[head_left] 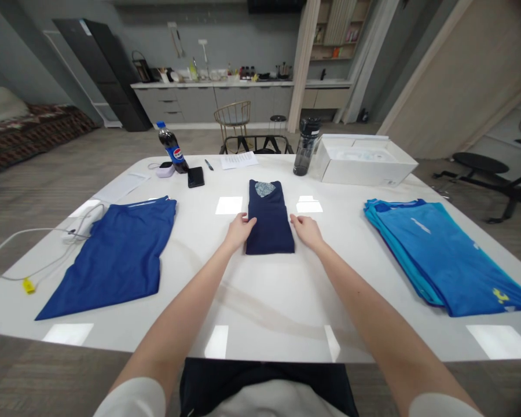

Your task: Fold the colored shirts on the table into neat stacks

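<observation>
A navy garment [270, 223], folded into a narrow rectangle with a patterned grey-blue patch near its far end, lies on the white table in front of me. My left hand [239, 230] is at its left edge, the thumb over the cloth and the fingers curled beside it. On the opposite side, my right hand [308, 231] rests close to the right edge with loosely bent fingers and nothing visible in them; whether its fingertips touch the cloth is hard to tell.
A blue garment [121, 255] lies flat at left, beside a power strip [82, 225] and its cable. Folded bright-blue garments [443, 249] are at right. Farther back stand a cola bottle [172, 147], a phone [195, 177], a dark tumbler [304, 150] and a white box [364, 162].
</observation>
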